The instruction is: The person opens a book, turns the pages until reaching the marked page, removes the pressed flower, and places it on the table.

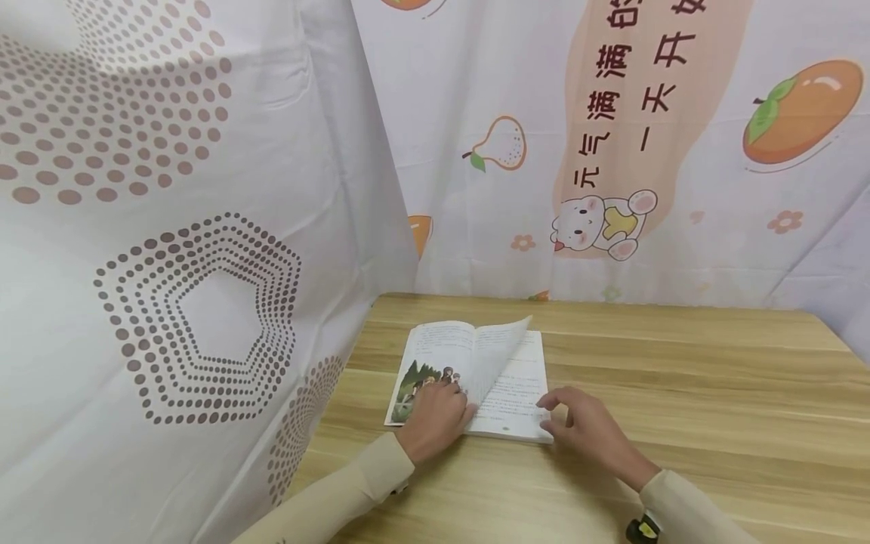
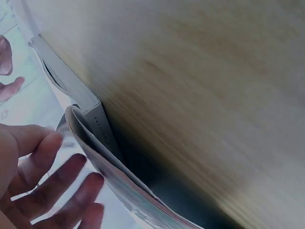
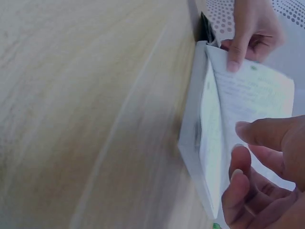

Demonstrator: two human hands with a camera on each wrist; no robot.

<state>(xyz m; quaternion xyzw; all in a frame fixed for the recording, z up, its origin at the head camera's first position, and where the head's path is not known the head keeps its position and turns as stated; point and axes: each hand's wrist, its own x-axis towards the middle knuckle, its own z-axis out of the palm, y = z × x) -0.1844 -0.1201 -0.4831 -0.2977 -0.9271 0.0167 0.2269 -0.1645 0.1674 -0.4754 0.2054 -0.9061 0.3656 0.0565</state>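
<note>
An open book (image 1: 513,415) with printed text lies on the wooden table. Its left page carries a coloured illustration (image 1: 411,381) of figures and trees. One leaf (image 1: 499,351) stands partly raised from the middle, leaning over the right page. My left hand (image 1: 435,419) rests on the lower part of the book by the fold, its thumb (image 3: 234,66) pressing on the page in the right wrist view. At the book's lower right edge is my right hand (image 1: 591,427), thumb and fingers bent and apart with nothing between them. The left wrist view shows the book's spine (image 2: 101,129).
The wooden table (image 1: 680,378) stretches away to the right of the book. A white cloth (image 1: 340,189) with dotted patterns hangs along the left side. Behind the table hangs a fruit-printed curtain (image 1: 462,257).
</note>
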